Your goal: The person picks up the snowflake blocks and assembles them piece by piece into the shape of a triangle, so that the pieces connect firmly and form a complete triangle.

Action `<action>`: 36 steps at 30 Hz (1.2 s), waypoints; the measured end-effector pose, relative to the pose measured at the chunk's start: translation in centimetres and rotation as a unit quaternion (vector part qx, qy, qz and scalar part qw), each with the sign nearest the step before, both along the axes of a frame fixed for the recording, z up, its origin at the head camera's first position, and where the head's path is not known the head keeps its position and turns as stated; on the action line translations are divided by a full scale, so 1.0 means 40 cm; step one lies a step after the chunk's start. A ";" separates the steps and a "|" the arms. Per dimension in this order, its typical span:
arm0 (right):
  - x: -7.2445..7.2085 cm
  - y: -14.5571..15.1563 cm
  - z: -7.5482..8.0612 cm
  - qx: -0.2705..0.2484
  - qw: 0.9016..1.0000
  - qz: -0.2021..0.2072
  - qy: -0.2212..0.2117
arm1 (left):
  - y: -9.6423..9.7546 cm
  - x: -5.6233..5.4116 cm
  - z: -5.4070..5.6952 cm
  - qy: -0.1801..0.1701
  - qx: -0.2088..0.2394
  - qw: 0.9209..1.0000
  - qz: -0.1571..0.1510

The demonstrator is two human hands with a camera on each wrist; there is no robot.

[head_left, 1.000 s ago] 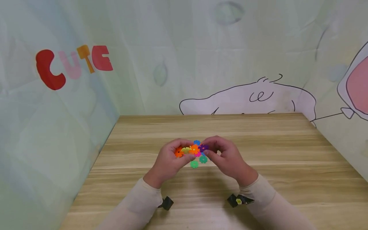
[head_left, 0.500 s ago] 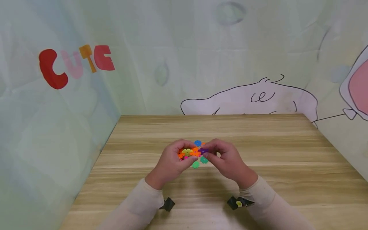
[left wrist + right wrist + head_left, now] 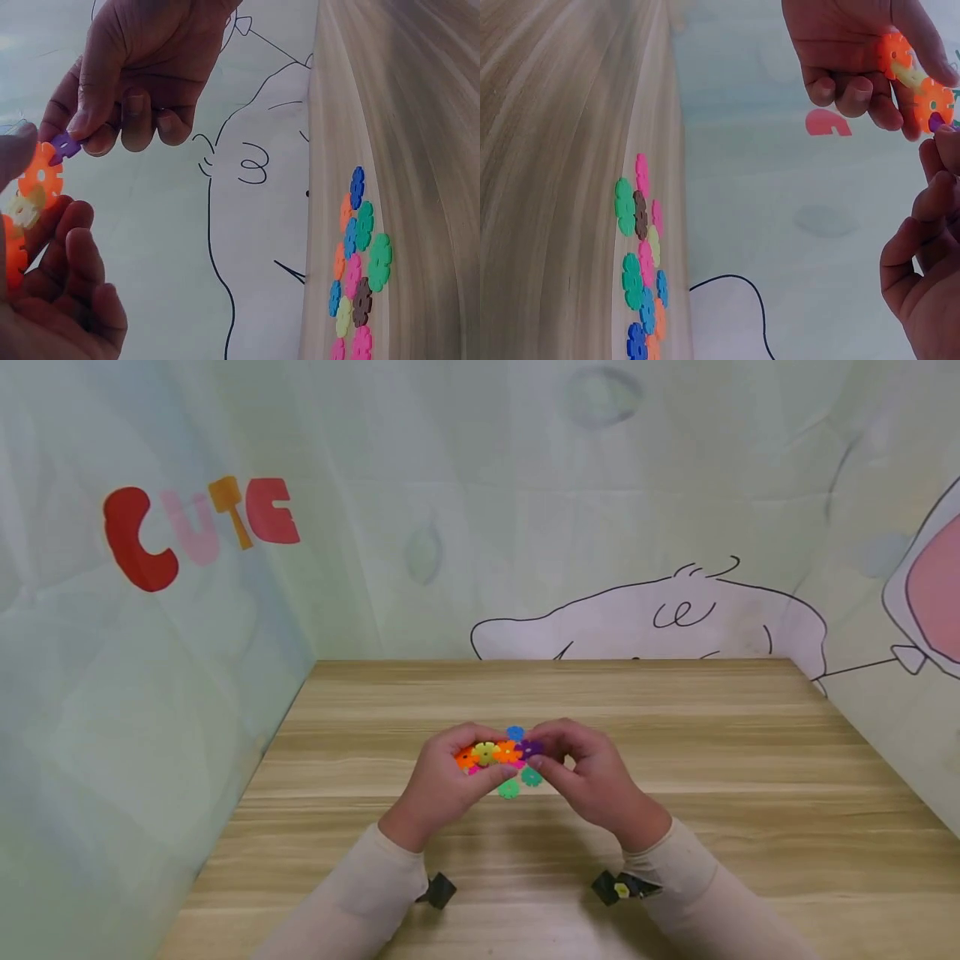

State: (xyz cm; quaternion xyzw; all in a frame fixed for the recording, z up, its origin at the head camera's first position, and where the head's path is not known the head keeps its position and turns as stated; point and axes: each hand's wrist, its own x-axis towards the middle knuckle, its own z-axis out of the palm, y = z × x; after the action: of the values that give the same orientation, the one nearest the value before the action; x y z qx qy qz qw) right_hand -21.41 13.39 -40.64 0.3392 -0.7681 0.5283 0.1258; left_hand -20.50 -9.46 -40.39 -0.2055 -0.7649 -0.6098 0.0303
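Observation:
My left hand (image 3: 442,785) holds a short chain of plastic snowflake discs above the table: an orange disc (image 3: 466,758), a yellow disc (image 3: 486,753) and a second orange disc (image 3: 507,752). Between thumb and forefinger, my right hand (image 3: 596,781) pinches a purple snowflake disc (image 3: 529,749). In the left wrist view that purple disc (image 3: 65,147) meets the edge of the upper orange disc (image 3: 41,176), seen nearly edge-on. How deep its slot sits in the other is too small to tell. The right wrist view shows most of the purple disc hidden by fingers.
Beneath the hands, several loose discs lie on the wooden table (image 3: 375,710), among them a blue one (image 3: 515,732), a light green one (image 3: 508,789) and a teal one (image 3: 532,776). Pink, brown and yellow discs show in the wrist views. A printed cloth backdrop (image 3: 360,527) stands behind.
Both hands stay close together with small shifts. The purple disc and the chain tipped half a second ago and face the head camera more flatly now.

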 end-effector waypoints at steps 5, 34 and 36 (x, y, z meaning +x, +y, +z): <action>-0.017 0.021 0.007 0.029 0.999 -0.001 -0.031 | -0.003 -0.001 0.000 0.008 -0.020 0.999 0.024; -0.120 0.098 -0.097 0.347 0.907 -0.084 -0.224 | -0.015 -0.007 0.004 0.061 -0.037 0.997 -0.001; -0.115 0.096 -0.097 0.351 0.904 -0.082 -0.228 | -0.016 -0.006 0.005 0.065 -0.037 0.997 0.000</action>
State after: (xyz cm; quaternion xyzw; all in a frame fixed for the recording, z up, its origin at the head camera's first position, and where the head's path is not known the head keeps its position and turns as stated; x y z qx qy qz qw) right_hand -26.02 17.23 -44.50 0.1674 -0.9367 0.2750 -0.1376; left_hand -20.74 -10.08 -40.19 -0.2457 -0.7831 -0.5668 0.0719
